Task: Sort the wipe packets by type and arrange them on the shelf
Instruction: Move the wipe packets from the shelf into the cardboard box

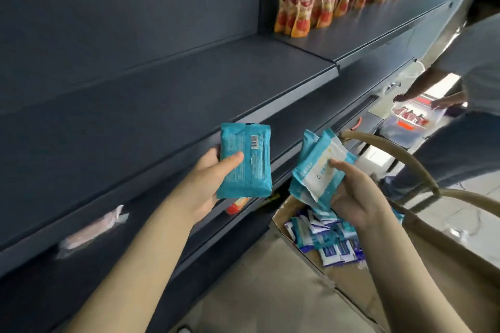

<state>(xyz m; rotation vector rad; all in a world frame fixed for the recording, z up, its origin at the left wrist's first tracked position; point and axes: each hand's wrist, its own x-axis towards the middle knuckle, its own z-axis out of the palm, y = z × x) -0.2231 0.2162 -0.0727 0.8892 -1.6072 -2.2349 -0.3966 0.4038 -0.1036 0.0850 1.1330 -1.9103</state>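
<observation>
My left hand (208,178) grips one teal packet (243,162), fingers curled round it, in front of the shelf (189,89). My right hand (354,192) clasps a bundle (316,170) of blue-white packets above the box (280,217), which holds many more. None shows on the shelf yet: sorting has barely begun.

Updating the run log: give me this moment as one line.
left hand: holds teal packet | right hand: holds packet stack | box: loose packets inside
</observation>
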